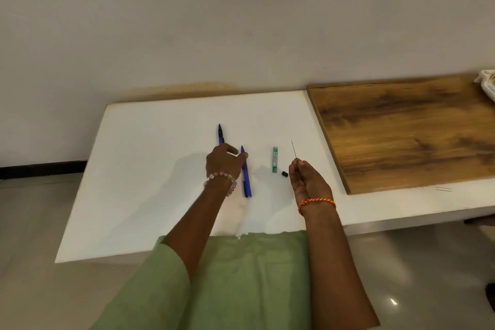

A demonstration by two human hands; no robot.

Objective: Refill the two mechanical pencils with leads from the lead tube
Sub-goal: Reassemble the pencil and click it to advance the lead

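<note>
Pinching a single lead (294, 150) upright, right hand (305, 182) hovers beside green lead tube (275, 159) and its black cap (284, 173) on white table (150, 169). Left hand (223, 165), fingers loosely spread, touches near pencil (246, 177); far pencil (220, 133) lies just behind.

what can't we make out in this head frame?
All in the head view:
- Farther blue pencil: lower barrel hidden behind the left hand.
- Left hand's contact with the nearer blue pencil: touching or gripping, unclear.
- Lead tube: label too small; leads inside not visible.
- White basket: cut off by the right edge.
- Lead pinched by the right hand: lower end hidden by fingers.
</note>
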